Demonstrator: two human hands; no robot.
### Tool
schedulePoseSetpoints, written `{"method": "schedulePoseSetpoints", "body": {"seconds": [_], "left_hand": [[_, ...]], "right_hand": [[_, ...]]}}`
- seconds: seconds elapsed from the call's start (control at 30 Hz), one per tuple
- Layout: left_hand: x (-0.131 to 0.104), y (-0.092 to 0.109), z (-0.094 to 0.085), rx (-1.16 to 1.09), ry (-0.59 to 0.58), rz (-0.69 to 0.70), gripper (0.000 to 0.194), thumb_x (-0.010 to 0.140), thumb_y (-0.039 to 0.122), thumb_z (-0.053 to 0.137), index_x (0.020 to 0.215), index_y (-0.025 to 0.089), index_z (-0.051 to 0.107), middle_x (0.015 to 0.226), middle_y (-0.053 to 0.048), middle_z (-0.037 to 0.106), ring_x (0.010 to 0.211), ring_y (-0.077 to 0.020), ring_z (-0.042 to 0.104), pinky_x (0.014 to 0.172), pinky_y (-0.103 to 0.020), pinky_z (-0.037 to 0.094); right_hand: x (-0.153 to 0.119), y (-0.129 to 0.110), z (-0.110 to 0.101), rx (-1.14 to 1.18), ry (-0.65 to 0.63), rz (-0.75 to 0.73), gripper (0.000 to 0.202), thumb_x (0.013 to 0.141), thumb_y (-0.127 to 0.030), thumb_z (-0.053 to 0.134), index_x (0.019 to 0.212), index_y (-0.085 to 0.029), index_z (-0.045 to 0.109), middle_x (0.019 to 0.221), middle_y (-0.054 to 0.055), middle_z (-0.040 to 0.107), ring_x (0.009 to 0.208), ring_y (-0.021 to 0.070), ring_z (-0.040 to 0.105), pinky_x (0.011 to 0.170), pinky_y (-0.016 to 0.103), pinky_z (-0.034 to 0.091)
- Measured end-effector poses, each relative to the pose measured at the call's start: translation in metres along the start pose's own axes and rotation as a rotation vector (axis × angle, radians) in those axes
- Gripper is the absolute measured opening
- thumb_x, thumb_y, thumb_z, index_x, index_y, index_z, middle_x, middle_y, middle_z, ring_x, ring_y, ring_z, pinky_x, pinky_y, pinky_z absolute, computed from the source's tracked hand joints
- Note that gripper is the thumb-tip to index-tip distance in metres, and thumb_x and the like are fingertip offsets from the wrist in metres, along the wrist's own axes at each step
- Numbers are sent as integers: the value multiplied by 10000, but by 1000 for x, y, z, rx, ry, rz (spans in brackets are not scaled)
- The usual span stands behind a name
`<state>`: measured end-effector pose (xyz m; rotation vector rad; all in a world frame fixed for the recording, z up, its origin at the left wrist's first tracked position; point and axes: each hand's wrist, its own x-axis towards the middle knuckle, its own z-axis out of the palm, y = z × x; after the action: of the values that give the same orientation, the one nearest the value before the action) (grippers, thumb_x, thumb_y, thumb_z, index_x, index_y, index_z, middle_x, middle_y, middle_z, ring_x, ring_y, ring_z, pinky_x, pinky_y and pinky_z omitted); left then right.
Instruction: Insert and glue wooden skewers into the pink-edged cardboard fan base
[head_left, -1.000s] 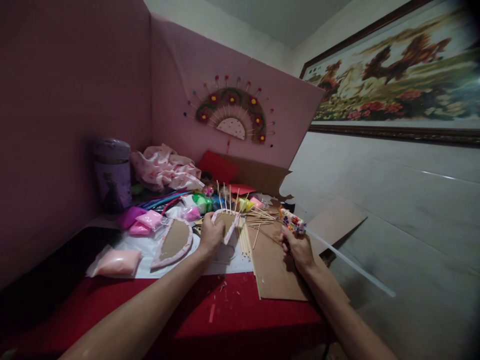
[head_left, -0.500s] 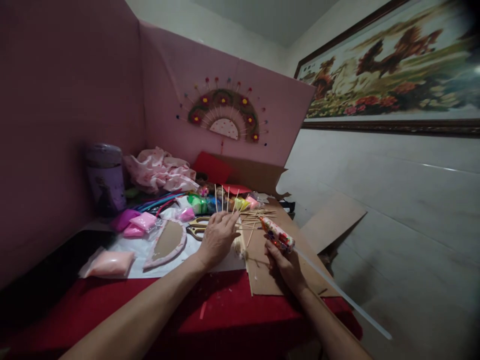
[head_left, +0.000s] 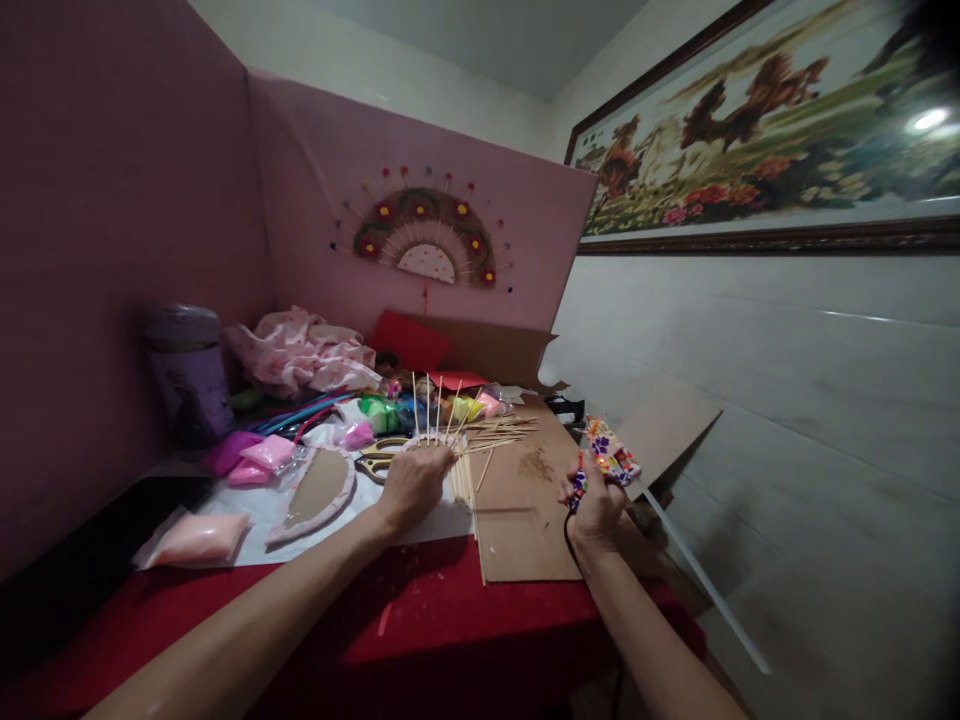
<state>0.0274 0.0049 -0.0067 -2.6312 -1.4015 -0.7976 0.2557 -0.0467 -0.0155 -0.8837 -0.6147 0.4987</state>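
My left hand [head_left: 415, 488] is closed at the front of a half-round piece [head_left: 433, 440], its fingers pinched at the lower end of a thin wooden stick [head_left: 470, 408]. Several more sticks fan upward from that piece; the hand hides much of it. In my right hand [head_left: 600, 510] is a flower-patterned hot glue gun [head_left: 611, 458], held off to the right with a long translucent glue stick [head_left: 705, 575] poking out of its back. Left of my left hand lie gold-handled scissors [head_left: 373, 466] and a cardboard half-disc [head_left: 319, 498] edged in pink cloth.
Loose sticks [head_left: 499, 428] lie across a cardboard sheet [head_left: 525, 540]. Clay packets [head_left: 206, 537], crumpled pink cloth [head_left: 300, 350] and a purple cup [head_left: 187, 375] stand to the left. A decorated fan [head_left: 427, 215] hangs on the pink board behind. The glue gun's cord trails downward.
My right hand has swung the glue gun right and up, away from the sticks, and turned it. My left hand's fingers have closed down at the half-round piece. The view has shifted slightly.
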Motion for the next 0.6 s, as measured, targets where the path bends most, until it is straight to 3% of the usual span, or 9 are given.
{"method": "schedulePoseSetpoints", "body": {"seconds": [0.17, 0.27, 0.37, 0.5, 0.6], "left_hand": [[30, 22, -7, 37, -56, 39, 274, 889, 162, 366, 881, 166, 640, 852, -126, 644, 772, -232, 597, 691, -329, 396], [56, 36, 2, 39, -109, 85, 255, 856, 102, 396, 871, 140, 648, 874, -154, 642, 825, -254, 591, 717, -349, 408], [82, 42, 15, 23, -81, 95, 203, 847, 114, 454, 889, 146, 650, 970, -169, 631, 980, -277, 547, 787, -362, 409], [99, 33, 17, 18, -35, 106, 269, 875, 227, 477, 1109, 162, 594, 1107, -162, 592, 1096, -285, 481, 923, -405, 359], [92, 15, 2, 15, 29, 58, 336, 855, 116, 432, 1155, 177, 571, 1129, -141, 580, 1096, -263, 483, 928, -383, 360]], "right_hand": [[-5, 1, 3, 1, -57, 2, 359, 707, -468, 684, 630, -180, 483, 510, -65, 463, 350, 52, 394, 321, 189, 311], [-5, 2, 3, 10, -45, 14, 372, 707, -479, 683, 622, -182, 476, 489, -67, 449, 346, 53, 389, 317, 184, 307], [-3, 3, 3, -11, -4, 14, 391, 703, -519, 670, 634, -191, 468, 484, -70, 443, 336, 57, 379, 307, 191, 315], [-3, 3, 1, -23, -27, 22, 390, 708, -506, 670, 608, -187, 467, 494, -63, 451, 338, 53, 384, 304, 186, 315], [-4, 5, 1, -4, -81, 57, 357, 677, -454, 713, 631, -182, 487, 528, -58, 485, 346, 48, 390, 308, 181, 321]]}}
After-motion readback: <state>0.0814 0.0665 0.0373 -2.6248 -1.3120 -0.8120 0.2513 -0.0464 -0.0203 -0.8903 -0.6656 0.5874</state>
